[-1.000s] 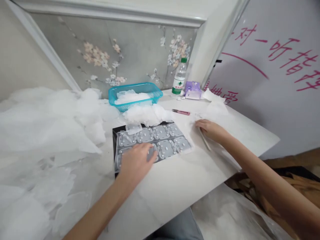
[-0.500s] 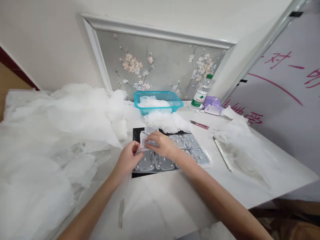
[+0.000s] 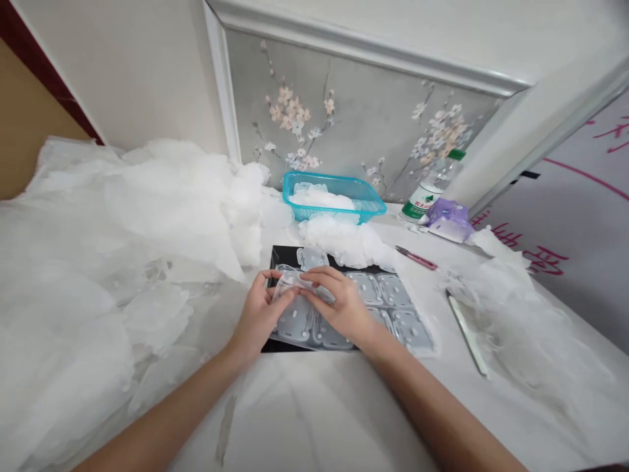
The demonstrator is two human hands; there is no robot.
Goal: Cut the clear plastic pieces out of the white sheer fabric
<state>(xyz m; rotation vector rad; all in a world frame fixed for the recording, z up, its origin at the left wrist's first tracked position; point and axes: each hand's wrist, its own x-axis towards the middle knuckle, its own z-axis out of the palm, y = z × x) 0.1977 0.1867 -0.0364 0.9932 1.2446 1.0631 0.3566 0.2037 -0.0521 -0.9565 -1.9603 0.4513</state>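
Clear plastic piece [image 3: 289, 283] | left hand [image 3: 258, 316], right hand [image 3: 341, 303]: grip clamped on it; black sheet [image 3: 282, 255] edge below

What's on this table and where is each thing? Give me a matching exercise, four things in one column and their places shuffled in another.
Things:
1. Clear moulded plastic piece
2. Teal plastic basket
3. Red utility knife
4. Plastic water bottle

Places:
A. Beside the purple packet
B. Pinched between left hand and right hand
C. Lying on the table top
D. Holding crumpled white film

Pairs: 1-B, 2-D, 3-C, 4-A
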